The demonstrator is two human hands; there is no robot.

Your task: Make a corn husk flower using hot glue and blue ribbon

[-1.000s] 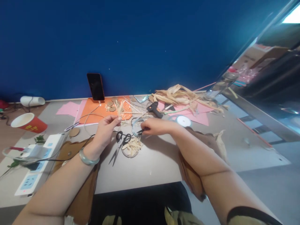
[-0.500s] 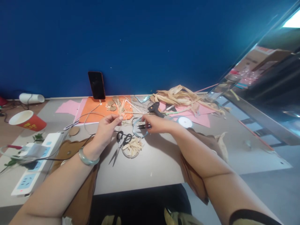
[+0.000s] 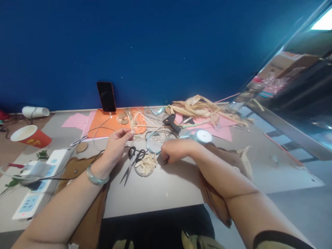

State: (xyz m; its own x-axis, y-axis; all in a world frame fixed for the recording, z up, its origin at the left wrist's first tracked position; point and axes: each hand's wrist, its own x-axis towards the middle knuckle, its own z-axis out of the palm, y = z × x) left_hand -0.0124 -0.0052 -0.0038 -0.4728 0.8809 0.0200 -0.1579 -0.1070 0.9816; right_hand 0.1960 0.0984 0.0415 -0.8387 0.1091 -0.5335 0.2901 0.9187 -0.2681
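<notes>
My left hand (image 3: 116,143) pinches a small bundle of dried straw strips (image 3: 132,119) and holds it upright above the table. My right hand (image 3: 172,150) is curled into a fist on the table, closed on small black snips whose tip (image 3: 165,160) pokes out below the fingers. Between my hands lie black-handled scissors (image 3: 132,159) and a clear round dish (image 3: 145,164) full of cut straw pieces. A loop of light blue ribbon (image 3: 153,145) lies just beyond the dish.
A black glue gun (image 3: 171,121), a ribbon spool (image 3: 203,136), orange paper (image 3: 111,122) and pink paper, and a heap of dried husks (image 3: 202,107) lie farther back. A phone (image 3: 105,96) leans on the blue wall. A power strip (image 3: 36,183) and a red cup (image 3: 29,135) sit at the left.
My right hand has pulled back from the ribbon toward me and turned down into a fist with the snips in it. My left hand has hardly moved.
</notes>
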